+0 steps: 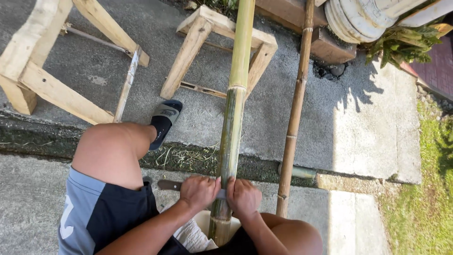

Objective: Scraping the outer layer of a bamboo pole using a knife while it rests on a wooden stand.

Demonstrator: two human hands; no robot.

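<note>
Both hands, left [199,191] and right [243,197], closed on a blade [171,185], apparently, across the bamboo [230,141].

Left hand [199,191] and right hand [243,196] grip a knife [170,185] laid across a green bamboo pole [232,123].

Thick bamboo pole [234,108] – green, streaked brown, pale-yellow upper section. Thin bamboo pole [295,108] – tan-brown. Slide sandal [164,120] black, grey strap. Shorts [101,212] – grey-blue and navy panels. Wooden trestles [56,92] pale yellow. Concrete ground [302,118] grey.
</note>
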